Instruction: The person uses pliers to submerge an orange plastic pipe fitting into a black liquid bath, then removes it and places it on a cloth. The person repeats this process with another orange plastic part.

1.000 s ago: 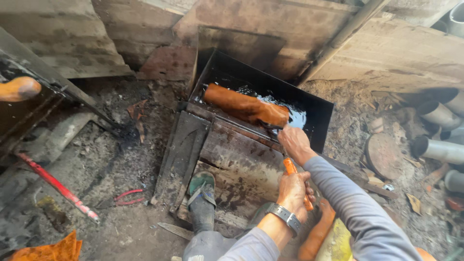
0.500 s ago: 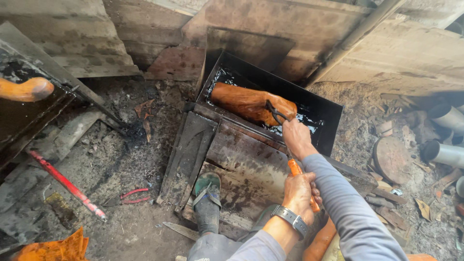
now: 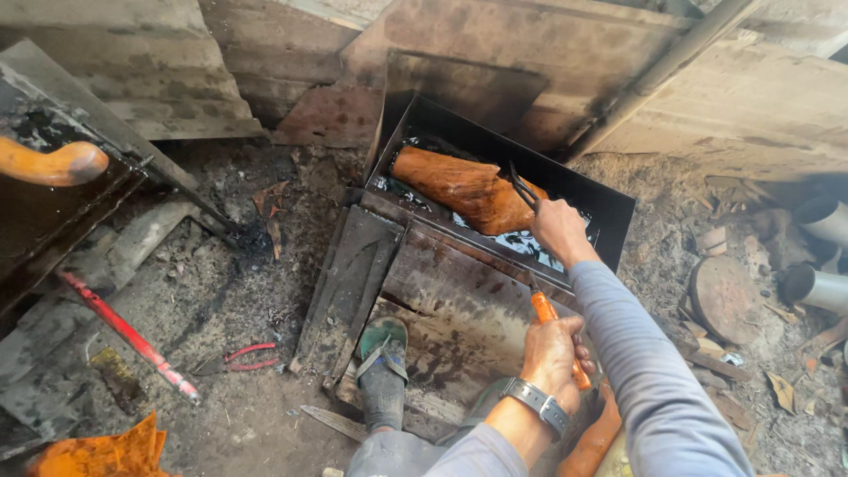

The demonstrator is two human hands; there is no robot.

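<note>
A reddish-brown wooden block (image 3: 464, 187) lies in a black metal tray (image 3: 609, 205) with dark, shiny liquid under it. My right hand (image 3: 559, 231) reaches over the tray's near rim, shut on a thin dark metal tool (image 3: 521, 188) whose tip touches the block's right end. My left hand (image 3: 552, 358), with a watch on the wrist, is closer to me and shut on an orange-handled tool (image 3: 546, 311) pointing toward the tray. Another orange wooden piece (image 3: 590, 442) shows under my left hand, mostly hidden.
My foot in a green sandal (image 3: 384, 371) rests on rusty metal plates (image 3: 442, 300). Red-handled pliers (image 3: 243, 356) and a red rod (image 3: 132, 336) lie on the sooty ground at left. A curved orange wooden piece (image 3: 53, 163) sits far left. Pipes (image 3: 821, 221) and wood scraps lie at right.
My right hand has reached a little farther over the tray rim, and the thin tool now touches the block. My left hand stays on the orange-handled tool.
</note>
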